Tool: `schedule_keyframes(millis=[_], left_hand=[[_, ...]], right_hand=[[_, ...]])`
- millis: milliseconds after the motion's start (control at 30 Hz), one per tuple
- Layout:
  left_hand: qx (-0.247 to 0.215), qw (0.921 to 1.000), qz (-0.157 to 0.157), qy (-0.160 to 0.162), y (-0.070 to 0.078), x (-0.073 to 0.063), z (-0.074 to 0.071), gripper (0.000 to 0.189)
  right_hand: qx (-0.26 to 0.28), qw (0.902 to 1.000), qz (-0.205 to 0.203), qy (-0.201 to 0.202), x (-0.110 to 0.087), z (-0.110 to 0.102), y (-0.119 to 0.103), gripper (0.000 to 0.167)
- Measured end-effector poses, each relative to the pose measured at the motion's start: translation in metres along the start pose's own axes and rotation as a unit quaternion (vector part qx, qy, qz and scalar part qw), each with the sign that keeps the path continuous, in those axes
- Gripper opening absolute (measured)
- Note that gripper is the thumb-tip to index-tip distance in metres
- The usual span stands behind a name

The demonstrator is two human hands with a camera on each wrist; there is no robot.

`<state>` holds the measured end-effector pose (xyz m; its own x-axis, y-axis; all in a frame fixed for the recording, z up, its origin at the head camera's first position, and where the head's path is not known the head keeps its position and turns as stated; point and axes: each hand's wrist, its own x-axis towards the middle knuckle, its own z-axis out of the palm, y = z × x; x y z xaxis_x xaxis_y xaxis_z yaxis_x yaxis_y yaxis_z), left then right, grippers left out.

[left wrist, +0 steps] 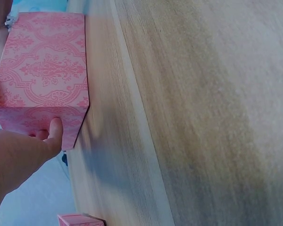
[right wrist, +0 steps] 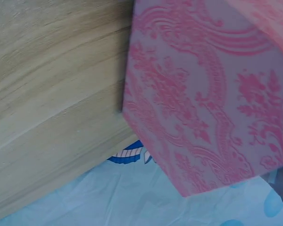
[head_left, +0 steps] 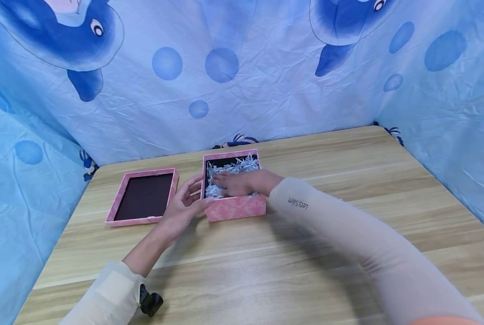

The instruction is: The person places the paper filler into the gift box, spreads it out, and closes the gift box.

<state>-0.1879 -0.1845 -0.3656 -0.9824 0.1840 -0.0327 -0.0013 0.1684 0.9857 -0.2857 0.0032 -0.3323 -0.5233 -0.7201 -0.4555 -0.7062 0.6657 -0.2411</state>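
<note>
A pink patterned box (head_left: pixel 235 208) without its lid stands on the table, its dark inside partly filled with pale blue shredded paper (head_left: pixel 245 164). My left hand (head_left: pixel 185 203) holds the box at its near left corner, thumb at the front rim and fingers against the left side. In the left wrist view, fingertips (left wrist: pixel 56 129) rest on that side of the box (left wrist: pixel 47 66). Inside the box, my right hand (head_left: pixel 235 183) lies palm down on the shreds, fingers extended. The right wrist view shows mostly the box's patterned outer wall (right wrist: pixel 193 103).
Left of the box lies its pink-rimmed lid (head_left: pixel 141 220), dark inner side up. A wooden table (head_left: pixel 233 271) carries both, and a blue curtain with dolphins (head_left: pixel 266 104) hangs behind it. A black clip (head_left: pixel 150 301) sits on the left sleeve.
</note>
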Motion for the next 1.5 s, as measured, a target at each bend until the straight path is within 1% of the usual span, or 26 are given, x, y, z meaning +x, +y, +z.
schedule_keyframes(millis=[133,200,267,367,500,700,900,967,1100,1200,1300,1400,1500], left_hand=[[-0.004,1.0000,0.000,-0.004,-0.001,0.000,0.000,0.071],[-0.007,1.0000,0.002,-0.006,0.000,0.000,0.000,0.071],[-0.008,0.9999,0.004,-0.009,0.000,0.000,-0.001,0.071],[-0.011,0.9999,0.007,-0.010,0.000,0.001,-0.001,0.070],[-0.014,0.9998,0.007,-0.014,-0.001,0.002,-0.001,0.070],[-0.016,0.9997,0.008,-0.017,-0.001,0.001,0.000,0.070],[-0.013,0.9998,0.004,-0.016,-0.001,0.001,-0.001,0.071],[-0.013,0.9998,0.004,-0.015,-0.001,0.001,-0.001,0.071],[-0.006,0.9999,0.003,-0.013,-0.002,0.001,-0.001,0.070],[0.003,0.9999,-0.002,-0.012,-0.002,0.001,-0.001,0.070],[0.004,0.9999,-0.004,-0.011,-0.001,0.001,-0.001,0.070],[0.003,0.9999,-0.004,-0.010,-0.001,0.001,-0.001,0.070],[0.004,0.9999,-0.005,-0.009,-0.002,0.001,-0.001,0.070]], right_hand=[[0.043,0.9985,0.011,0.031,-0.007,-0.006,0.000,0.066],[0.046,0.9974,0.017,0.053,-0.013,-0.010,-0.001,0.068],[0.040,0.9964,0.024,0.071,-0.018,-0.012,-0.002,0.070],[0.010,0.9958,0.017,0.089,-0.025,-0.014,-0.004,0.072],[-0.009,0.9934,-0.006,0.114,-0.030,-0.012,-0.004,0.071],[-0.018,0.9880,-0.028,0.151,-0.040,-0.011,-0.003,0.071],[-0.008,0.9836,-0.054,0.172,-0.056,-0.005,0.002,0.076],[-0.002,0.9823,-0.061,0.177,-0.061,-0.001,0.004,0.081],[-0.012,0.9792,-0.078,0.187,-0.069,0.008,0.008,0.094],[-0.028,0.9776,-0.080,0.193,-0.075,0.013,0.012,0.100],[-0.033,0.9786,-0.069,0.191,-0.079,0.017,0.016,0.104],[-0.029,0.9799,-0.061,0.188,-0.083,0.019,0.019,0.101],[-0.007,0.9809,-0.059,0.185,-0.086,0.018,0.023,0.093]])
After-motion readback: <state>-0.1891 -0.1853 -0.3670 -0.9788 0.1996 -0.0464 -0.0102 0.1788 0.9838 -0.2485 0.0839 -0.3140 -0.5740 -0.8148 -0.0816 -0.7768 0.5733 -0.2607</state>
